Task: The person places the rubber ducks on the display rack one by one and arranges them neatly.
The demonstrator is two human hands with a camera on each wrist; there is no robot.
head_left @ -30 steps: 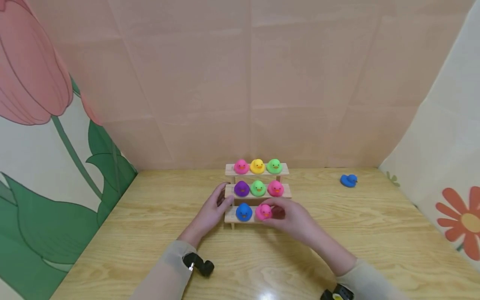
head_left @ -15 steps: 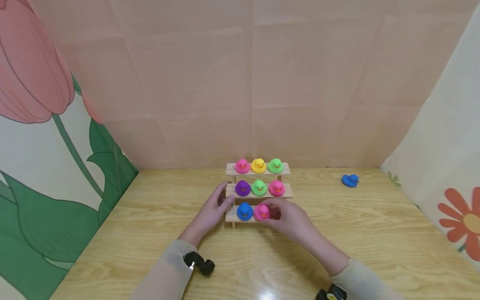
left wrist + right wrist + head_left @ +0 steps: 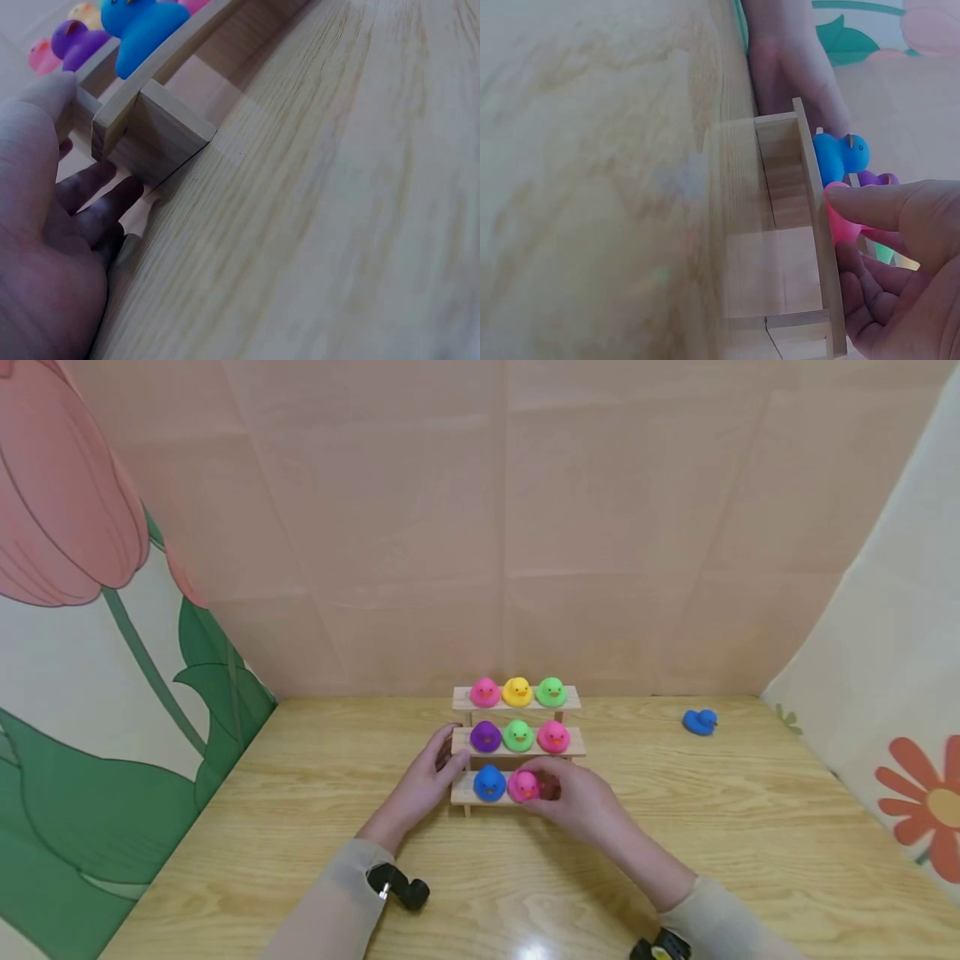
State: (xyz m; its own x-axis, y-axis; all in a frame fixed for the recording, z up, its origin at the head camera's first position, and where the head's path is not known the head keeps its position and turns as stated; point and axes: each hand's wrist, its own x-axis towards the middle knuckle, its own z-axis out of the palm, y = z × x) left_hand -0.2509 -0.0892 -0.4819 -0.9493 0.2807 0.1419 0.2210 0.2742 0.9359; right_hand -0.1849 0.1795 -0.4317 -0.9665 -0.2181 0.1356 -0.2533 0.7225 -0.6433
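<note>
A three-step wooden stand (image 3: 462,790) bears rubber ducks on each step. My right hand (image 3: 585,795) pinches a pink rubber duck (image 3: 522,786) between thumb and fingers on the front step, close beside a blue rubber duck (image 3: 489,783). At the stand's left end my left hand (image 3: 424,783) holds on, its thumb at the middle step and its other fingers behind, partly hidden. In the left wrist view those fingers (image 3: 112,206) curl near the stand's side support. From the right wrist view, my right thumb (image 3: 870,206) presses against the pink duck.
On the middle step sit a purple duck (image 3: 485,737), a green duck (image 3: 518,736) and another pink one. Pink, yellow (image 3: 517,692) and green ducks line the top step. A separate blue duck (image 3: 700,722) lies on the wooden table (image 3: 720,810) at the back right.
Over the last second my right hand has slid the pink duck slightly left, up close to the blue duck. My left hand has stayed at the stand's end.
</note>
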